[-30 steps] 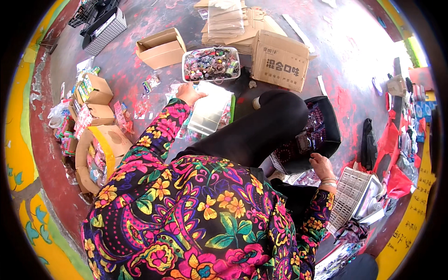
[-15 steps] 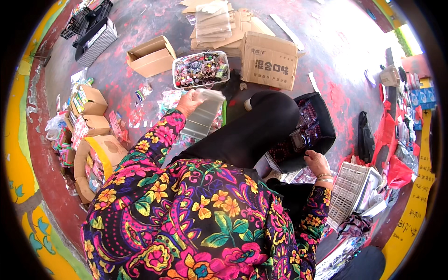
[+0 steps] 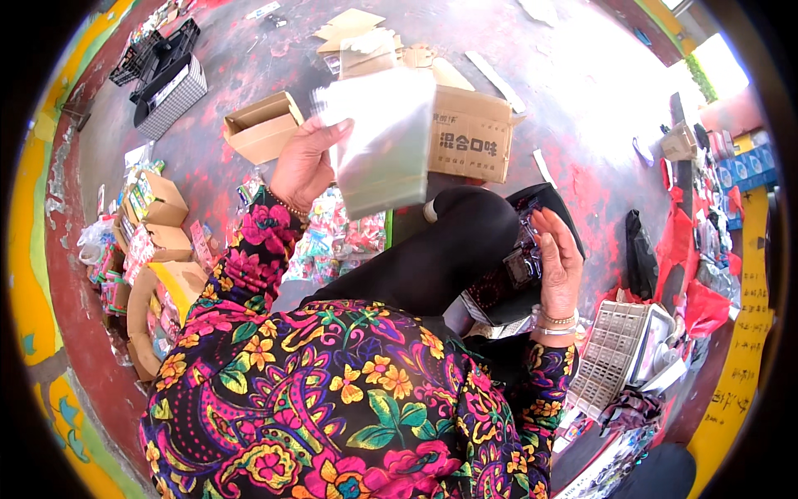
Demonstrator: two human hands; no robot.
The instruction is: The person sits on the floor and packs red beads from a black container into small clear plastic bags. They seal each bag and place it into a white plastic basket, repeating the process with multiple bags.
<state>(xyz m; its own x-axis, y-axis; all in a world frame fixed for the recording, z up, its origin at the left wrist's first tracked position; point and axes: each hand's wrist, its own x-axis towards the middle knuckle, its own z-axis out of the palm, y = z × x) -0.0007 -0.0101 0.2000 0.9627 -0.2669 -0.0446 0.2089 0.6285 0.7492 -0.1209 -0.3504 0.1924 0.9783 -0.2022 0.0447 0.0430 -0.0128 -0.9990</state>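
My left hand [image 3: 304, 163] pinches clear plastic bags [image 3: 387, 141] by their left edge, thumb on top; the sheets shine, and I cannot tell how many there are. They hang flat above a heap of small colourful packets [image 3: 339, 241] and hide part of what lies behind. My right hand [image 3: 559, 268] is raised over the right side with its fingers stretched out and nothing in it. Beneath and beside it sits a black box [image 3: 544, 200] holding dark packaged pieces [image 3: 522, 264], partly covered by my bent leg [image 3: 432, 241].
Cardboard boxes stand ahead: an open one [image 3: 263, 125] and a printed one [image 3: 471, 137]. At the left are more cartons [image 3: 156, 200] and a grey basket [image 3: 172, 98]. A pale plastic crate [image 3: 611, 353] and red bags [image 3: 706, 308] lie at the right.
My left hand has lifted the clear bags up and toward me from above the packets. My right hand has risen from beside the black box, and its fingers have spread.
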